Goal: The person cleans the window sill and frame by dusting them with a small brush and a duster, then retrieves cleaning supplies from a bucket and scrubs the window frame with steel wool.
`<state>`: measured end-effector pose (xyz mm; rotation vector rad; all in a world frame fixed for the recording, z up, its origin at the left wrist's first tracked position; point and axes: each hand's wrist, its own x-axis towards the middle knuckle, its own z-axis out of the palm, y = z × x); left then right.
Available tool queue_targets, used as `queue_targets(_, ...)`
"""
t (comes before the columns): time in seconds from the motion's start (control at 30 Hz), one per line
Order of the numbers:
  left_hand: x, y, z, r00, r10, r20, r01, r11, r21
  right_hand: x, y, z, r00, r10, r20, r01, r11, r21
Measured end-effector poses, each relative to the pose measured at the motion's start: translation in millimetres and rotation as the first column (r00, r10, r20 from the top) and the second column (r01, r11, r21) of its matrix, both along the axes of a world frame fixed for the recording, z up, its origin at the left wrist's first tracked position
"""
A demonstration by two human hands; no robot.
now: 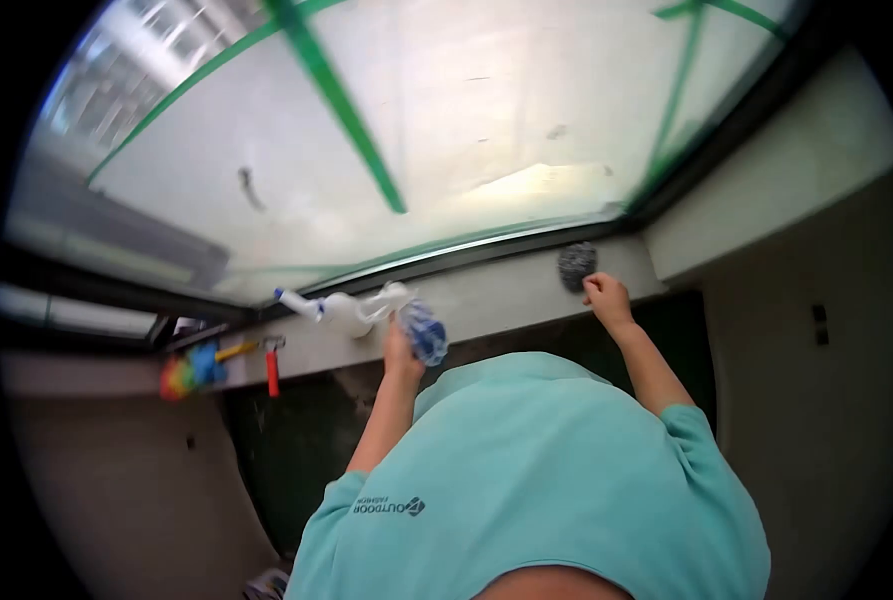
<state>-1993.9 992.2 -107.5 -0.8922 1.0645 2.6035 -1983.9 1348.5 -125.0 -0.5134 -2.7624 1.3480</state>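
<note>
My left hand (399,350) is closed round a crumpled blue-and-white plastic bag (424,332), held just over the sill edge. Beside it on the windowsill is a white spray bottle (344,314) with a blue-tipped nozzle pointing left. My right hand (608,297) is pinched at the lower right edge of a mottled dark grey scouring pad (577,267). The pad is near the right end of the sill, and its contact with the fingertips is partly hidden.
A large window (446,140) with green tape (341,110) rises behind the sill (496,295). Farther left lie a red-handled tool (272,370) and a rainbow duster (191,372) with a yellow handle. A wall (776,205) closes off the right side.
</note>
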Motion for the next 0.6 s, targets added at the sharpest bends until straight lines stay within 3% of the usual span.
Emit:
queue_targets(0.03, -1.9, -4.3, -2.6, 0.987, 0.015, 0.158, -0.003, 0.997, -0.071, -1.6, -5.9, -9.4, 0.997, 0.08, 0.023, -0.079, 0.996, -0.042)
queue_targets(0.2, -26.8, -18.0, -109.6, 0.987, 0.016, 0.158, 0.024, 0.967, -0.252, -7.8, -37.6, -42.9, 0.892, 0.378, 0.248, -0.307, 0.91, -0.28)
queue_targets(0.33, -21.1, -13.4, -109.0, 0.975, 0.069, 0.213, 0.047, 0.866, -0.497, -9.8, -50.4, -39.8, 0.843, 0.431, 0.322, -0.322, 0.884, -0.34)
queue_targets(0.4, -5.1, -33.9, -115.4, 0.976, 0.066, 0.208, 0.048, 0.866, -0.497, -9.8, -49.8, -31.8, 0.819, 0.461, 0.342, -0.382, 0.882, -0.275)
queue_targets(0.47, 21.1, -56.2, -121.0, 0.981, 0.071, 0.182, 0.012, 0.909, -0.416, -1.8, -29.2, -52.5, 0.848, 0.425, 0.315, -0.307, 0.88, -0.362)
queue_targets(0.53, 45.5, -73.7, -135.2, 0.955, 0.16, 0.251, -0.067, 0.938, -0.341, 15.2, -8.1, -46.1, 0.827, 0.4, 0.395, -0.303, 0.909, -0.285)
queue_targets(0.6, 62.4, -83.9, -141.4, 0.934, 0.077, 0.35, 0.052, 0.937, -0.345, 45.9, 13.1, -34.9, 0.838, 0.298, 0.457, -0.245, 0.954, -0.173)
